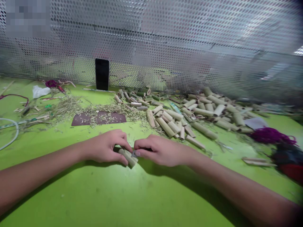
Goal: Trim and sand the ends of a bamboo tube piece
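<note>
A short pale-green bamboo piece lies at a slant on the green tabletop. My left hand grips it from the left, thumb on the near side and fingers over the far side. Pinched between thumb and forefinger of my right hand is a small grey metal blade. The blade meets the right side of the bamboo piece; most of it is hidden in my fingers.
Many cut bamboo pieces are heaped at the back right. Shavings cover a brown sheet behind my hands. A phone leans on the perforated metal screen. Purple cord lies far right, a white tissue far left.
</note>
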A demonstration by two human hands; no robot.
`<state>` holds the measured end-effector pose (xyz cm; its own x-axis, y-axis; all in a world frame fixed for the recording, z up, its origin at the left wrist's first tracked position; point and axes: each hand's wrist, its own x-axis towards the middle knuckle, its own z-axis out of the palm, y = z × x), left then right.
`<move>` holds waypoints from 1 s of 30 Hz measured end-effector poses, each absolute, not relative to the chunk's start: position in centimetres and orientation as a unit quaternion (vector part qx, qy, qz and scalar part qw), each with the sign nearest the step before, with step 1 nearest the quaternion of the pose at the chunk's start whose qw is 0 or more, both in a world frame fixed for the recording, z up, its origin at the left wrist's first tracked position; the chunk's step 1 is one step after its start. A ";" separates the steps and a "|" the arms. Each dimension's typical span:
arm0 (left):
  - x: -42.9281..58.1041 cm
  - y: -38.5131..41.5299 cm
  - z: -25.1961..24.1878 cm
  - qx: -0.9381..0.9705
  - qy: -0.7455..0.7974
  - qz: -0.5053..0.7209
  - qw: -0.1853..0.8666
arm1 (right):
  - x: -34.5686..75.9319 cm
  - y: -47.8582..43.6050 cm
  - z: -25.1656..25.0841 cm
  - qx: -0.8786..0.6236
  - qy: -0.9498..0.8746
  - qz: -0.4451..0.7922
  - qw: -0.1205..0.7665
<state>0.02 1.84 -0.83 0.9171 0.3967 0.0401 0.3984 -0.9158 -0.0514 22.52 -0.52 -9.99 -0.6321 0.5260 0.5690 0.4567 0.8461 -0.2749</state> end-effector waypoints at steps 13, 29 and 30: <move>-1.2 2.9 0.8 -0.970 -0.230 -0.045 0.064 | 23.6 -1.4 -11.0 -0.251 -0.902 0.124 0.328; -0.9 3.2 0.4 -0.979 -0.191 -0.068 0.018 | 20.3 -0.6 -11.2 -0.361 -0.834 -0.088 0.408; -0.9 3.3 0.4 -0.979 -0.190 -0.068 0.017 | 20.3 -0.6 -11.2 -0.358 -0.837 -0.082 0.405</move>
